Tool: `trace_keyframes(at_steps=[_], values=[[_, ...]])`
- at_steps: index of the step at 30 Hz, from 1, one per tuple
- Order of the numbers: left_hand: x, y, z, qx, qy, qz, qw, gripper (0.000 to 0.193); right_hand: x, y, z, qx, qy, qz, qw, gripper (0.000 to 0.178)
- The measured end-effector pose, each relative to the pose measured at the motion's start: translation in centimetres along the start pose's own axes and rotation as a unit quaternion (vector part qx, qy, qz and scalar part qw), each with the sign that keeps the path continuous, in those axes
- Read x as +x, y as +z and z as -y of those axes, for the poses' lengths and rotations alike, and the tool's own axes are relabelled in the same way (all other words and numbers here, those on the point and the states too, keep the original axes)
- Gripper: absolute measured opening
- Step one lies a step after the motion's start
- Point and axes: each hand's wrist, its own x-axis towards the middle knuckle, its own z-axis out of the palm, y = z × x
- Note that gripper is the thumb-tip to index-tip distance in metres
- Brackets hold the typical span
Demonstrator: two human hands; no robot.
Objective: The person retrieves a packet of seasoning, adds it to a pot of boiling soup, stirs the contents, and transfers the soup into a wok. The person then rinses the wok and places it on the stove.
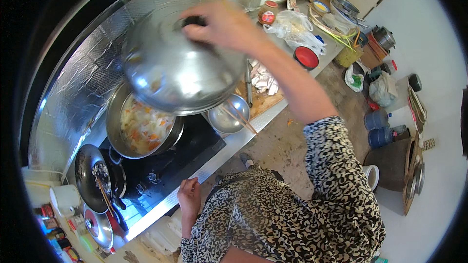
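Note:
My right hand (217, 25) grips the black knob of a large domed steel pot lid (178, 75). The lid hangs tilted above the far side of a deep steel pot (114, 126), apart from most of its rim. Inside the pot lies a soupy mix of pale and orange vegetable pieces (148, 131), partly covered by the lid. At the stove's near edge, my left hand (189, 196) is loosely closed, with nothing seen in it. A steel bowl (225, 119) with chopsticks (241, 118) across it stands right of the pot.
A black wok (84, 178) with chopsticks in it sits on the cooktop (195, 141) at left, a lidded pan (100, 229) nearer. Right of the bowl, a cutting board (265, 101) bears pale slices (263, 79) and a knife (249, 85). Farther lies a red-lined bowl (306, 58).

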Motion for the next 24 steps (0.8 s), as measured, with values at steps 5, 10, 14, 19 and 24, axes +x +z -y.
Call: trace_keyframes(at_steps=[5,10,14,19,24], values=[[3.4,4.7,-2.2,0.016,0.055,0.028,0.998,0.013,-6.3,-8.7,-13.1,-0.099,0.168,-0.009,0.981,0.038],[5.3,8.2,-4.4,0.024,0.060,0.024,0.998,0.012,-10.8,-13.3,-26.1,-0.279,0.226,-0.012,0.933,0.039],[6.3,10.4,-5.9,0.046,0.062,-0.004,0.997,0.012,-13.6,-12.5,-33.8,-0.316,0.256,-0.015,0.913,0.038],[6.3,11.9,-7.5,0.078,0.009,-0.038,0.996,0.013,-15.6,-8.8,-41.7,-0.322,0.289,0.016,0.901,0.035],[5.3,13.5,-8.7,0.112,-0.034,-0.085,0.990,0.011,-15.0,-4.1,-47.2,-0.315,0.278,0.077,0.904,0.037]])
